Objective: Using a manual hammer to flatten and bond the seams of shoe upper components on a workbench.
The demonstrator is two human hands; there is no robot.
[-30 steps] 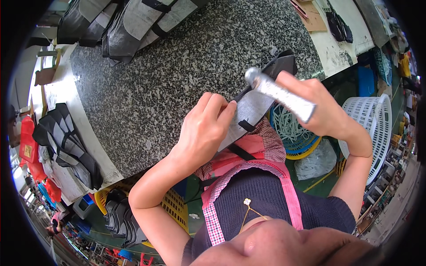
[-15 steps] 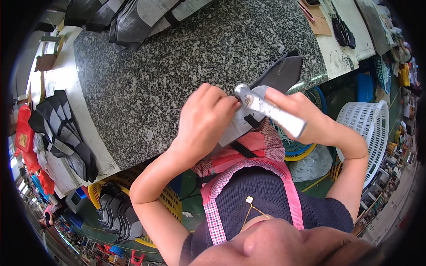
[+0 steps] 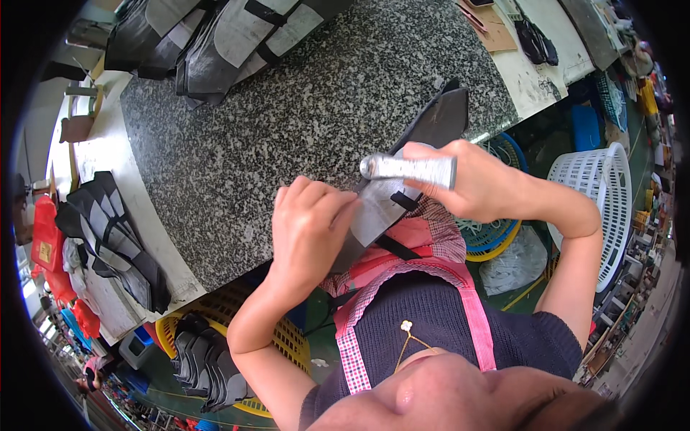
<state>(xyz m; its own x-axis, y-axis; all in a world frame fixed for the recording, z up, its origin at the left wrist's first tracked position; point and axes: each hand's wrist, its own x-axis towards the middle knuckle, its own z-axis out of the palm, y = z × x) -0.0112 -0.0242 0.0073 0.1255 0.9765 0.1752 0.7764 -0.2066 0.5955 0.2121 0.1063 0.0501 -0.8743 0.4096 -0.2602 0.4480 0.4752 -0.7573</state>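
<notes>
A flat grey-and-black leather-like piece (image 3: 377,215) with short black straps lies slantwise over the near edge of the speckled stone slab, its dark end pointing away to the right. My right hand (image 3: 478,179) is closed around a silvery hammer (image 3: 410,169), whose rounded end rests on or just above the piece's far edge. The handle is hidden by my fingers. Further left along that edge, my left hand (image 3: 313,223) has its thumb and fingertips pinched together at the piece's rim. Whether they grip the rim itself is hard to see.
Stacked grey-and-black pieces (image 3: 237,43) lie at the slab's (image 3: 237,158) far left. More are fanned out on the white tabletop (image 3: 169,244) at left. Below are a yellow basket (image 3: 287,337) with similar pieces and, at right, a white basket (image 3: 618,194).
My left hand has drawn back toward the near left along the piece's edge. The hammer has swung in my right hand and now lies nearly level across the view.
</notes>
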